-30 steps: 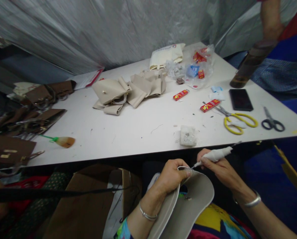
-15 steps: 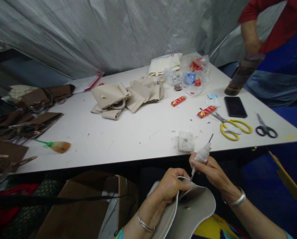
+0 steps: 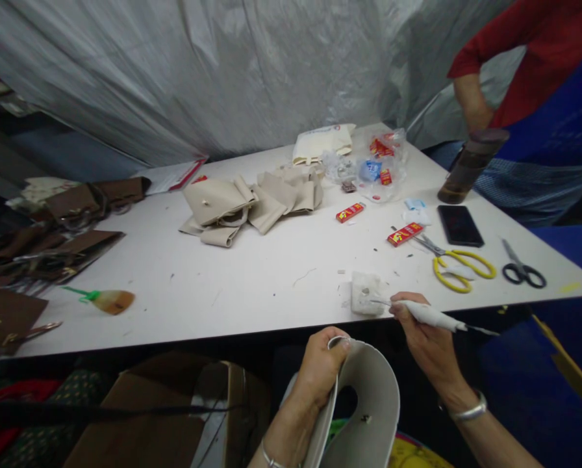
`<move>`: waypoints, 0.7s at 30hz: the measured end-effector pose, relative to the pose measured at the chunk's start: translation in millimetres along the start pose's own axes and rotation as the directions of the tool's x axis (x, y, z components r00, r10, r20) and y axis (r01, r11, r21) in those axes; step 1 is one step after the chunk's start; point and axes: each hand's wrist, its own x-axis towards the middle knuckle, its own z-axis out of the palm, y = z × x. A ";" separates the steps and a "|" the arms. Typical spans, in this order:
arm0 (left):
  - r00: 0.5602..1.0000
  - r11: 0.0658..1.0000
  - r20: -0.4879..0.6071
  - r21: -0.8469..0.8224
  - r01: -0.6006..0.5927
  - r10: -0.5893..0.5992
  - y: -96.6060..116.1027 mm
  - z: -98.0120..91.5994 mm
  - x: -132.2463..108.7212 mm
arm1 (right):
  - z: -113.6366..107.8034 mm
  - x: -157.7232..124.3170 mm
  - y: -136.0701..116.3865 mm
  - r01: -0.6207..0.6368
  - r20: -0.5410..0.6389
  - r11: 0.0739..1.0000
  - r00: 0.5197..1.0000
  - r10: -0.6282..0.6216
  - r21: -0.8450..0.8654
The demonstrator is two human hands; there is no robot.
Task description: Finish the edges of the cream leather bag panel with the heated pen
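My left hand (image 3: pixel 317 372) pinches the top edge of a beige bag piece (image 3: pixel 375 383), which curves open below the table's front edge. A small metal fitting (image 3: pixel 365 418) shows on its inner face. In my right hand (image 3: pixel 430 348) is a slim tool with a white-wrapped handle (image 3: pixel 430 316) and a thin metal point at each end. Its left tip reaches a whitish square pad (image 3: pixel 366 294) with a dark spot, lying near the table edge; whether it presses in I cannot tell.
Beige bag pieces (image 3: pixel 266 205) lie mid-table, brown bags (image 3: pixel 76 253) at left by a glue bottle (image 3: pixel 110 301). At right are red boxes (image 3: pixel 404 234), yellow-handled scissors (image 3: pixel 459 270), black scissors (image 3: pixel 522 270), a phone (image 3: pixel 460 225) and a tumbler (image 3: pixel 471 166). A person in red (image 3: pixel 519 58) stands behind.
My right hand has moved the tool from the bag piece's edge to the pad, turning it from steep to nearly level. My left hand and the bag piece have shifted slightly left.
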 end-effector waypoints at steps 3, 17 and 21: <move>1.000 1.000 -0.003 -0.017 0.004 -0.005 -1.4 0.0 0.7 | 1.8 -0.7 -2.1 0.051 0.041 0.999 0.998 -0.050 -0.001; 0.995 0.989 0.051 -0.121 0.086 -0.081 10.6 -3.8 -3.8 | 4.7 -3.3 13.4 0.176 0.143 0.982 0.976 -0.165 -0.062; 0.995 0.987 0.065 -0.142 0.082 -0.073 13.7 -5.4 -5.2 | -0.5 -3.6 5.1 0.134 0.091 0.990 0.987 -0.129 -0.044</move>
